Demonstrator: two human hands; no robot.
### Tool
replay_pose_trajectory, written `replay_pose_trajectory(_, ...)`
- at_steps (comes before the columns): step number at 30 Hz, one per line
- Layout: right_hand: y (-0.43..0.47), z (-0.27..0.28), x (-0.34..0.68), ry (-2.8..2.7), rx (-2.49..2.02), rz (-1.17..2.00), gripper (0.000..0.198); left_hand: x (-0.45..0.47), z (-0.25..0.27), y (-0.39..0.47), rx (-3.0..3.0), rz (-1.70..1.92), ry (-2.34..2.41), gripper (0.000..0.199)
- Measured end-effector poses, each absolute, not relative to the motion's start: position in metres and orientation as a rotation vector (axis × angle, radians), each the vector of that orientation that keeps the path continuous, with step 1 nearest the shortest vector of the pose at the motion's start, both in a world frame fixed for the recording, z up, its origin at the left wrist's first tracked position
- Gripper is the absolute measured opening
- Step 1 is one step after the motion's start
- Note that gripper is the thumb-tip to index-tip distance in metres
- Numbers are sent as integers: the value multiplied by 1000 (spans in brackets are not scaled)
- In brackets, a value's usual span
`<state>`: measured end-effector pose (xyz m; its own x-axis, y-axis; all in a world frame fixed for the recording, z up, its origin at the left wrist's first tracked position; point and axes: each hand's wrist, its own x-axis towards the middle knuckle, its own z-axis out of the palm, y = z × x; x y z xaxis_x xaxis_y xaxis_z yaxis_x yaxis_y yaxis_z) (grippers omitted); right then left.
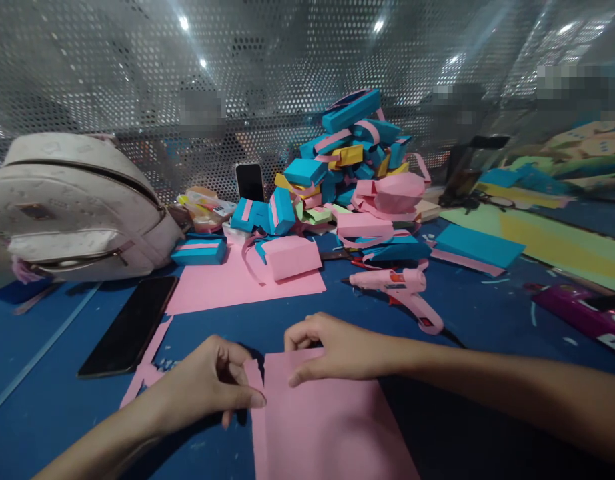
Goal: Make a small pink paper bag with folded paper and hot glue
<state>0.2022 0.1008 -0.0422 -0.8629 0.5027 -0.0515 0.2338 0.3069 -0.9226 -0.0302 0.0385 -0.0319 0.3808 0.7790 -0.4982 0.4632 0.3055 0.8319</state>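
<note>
A pink paper sheet [332, 427] lies in front of me on the blue table, running off the bottom of the view. Along its left side a narrow pink strip [258, 427] stands at an angle to the sheet; whether it is a fold or a tear I cannot tell. My left hand [222, 377] pinches this strip near its top between thumb and fingers. At the sheet's far edge my right hand [322, 353] grips the paper, thumb on top and fingers curled behind it. Beyond my hands lies a pink glue gun [397, 287].
Blue, pink and yellow folded paper pieces [337, 167] form a heap at the back. At left are a white backpack [77, 207], a black phone [130, 327] and pink scraps [147, 373]. A purple object [582, 317] and green-yellow sheets [552, 243] lie right. Behind stands a perforated metal screen [267, 60].
</note>
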Motion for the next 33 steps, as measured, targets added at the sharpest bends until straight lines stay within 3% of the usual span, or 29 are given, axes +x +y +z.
replay_pose_trajectory(33,105,-43,202,-2267,-619,1615,31,-28,-30,35,1253,329,1197,12)
